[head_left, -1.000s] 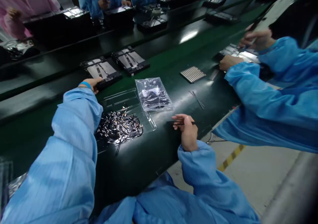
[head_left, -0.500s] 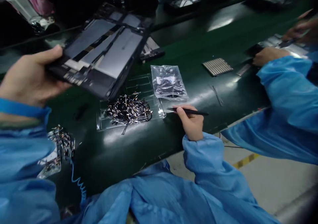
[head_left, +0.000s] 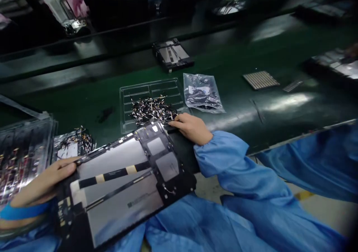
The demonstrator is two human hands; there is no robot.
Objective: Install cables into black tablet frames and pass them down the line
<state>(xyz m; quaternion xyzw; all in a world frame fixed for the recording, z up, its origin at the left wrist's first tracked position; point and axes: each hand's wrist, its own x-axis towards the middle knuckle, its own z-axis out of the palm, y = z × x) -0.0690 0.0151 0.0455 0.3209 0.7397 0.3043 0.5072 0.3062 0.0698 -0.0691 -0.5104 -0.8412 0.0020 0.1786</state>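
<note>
My left hand (head_left: 49,179) grips a tablet with its inside exposed (head_left: 120,196) by its left edge, thumb on top. The tablet lies tilted low in front of me, its silvery batteries and dark flat cables facing up. My right hand (head_left: 192,128) is closed in a pinch at the tablet's top corner, beside the heap of small black cables (head_left: 151,111) in a clear plastic tray (head_left: 122,106). The tweezers in its fingers are mostly hidden; only a dark bit shows near the fingertips.
A clear bag of dark parts (head_left: 203,93) lies right of the tray. Another opened tablet (head_left: 173,54) sits behind it. A ribbed panel (head_left: 261,79) is farther right. On the left are a bag with cables (head_left: 67,147) and a clear box (head_left: 25,144). A co-worker's blue sleeve (head_left: 316,158) is at right.
My left hand has brought the tablet down and nearer to me, turning it. My right hand has moved left to the tray's near right corner. The view has shifted, and the co-worker's hands have mostly left it.
</note>
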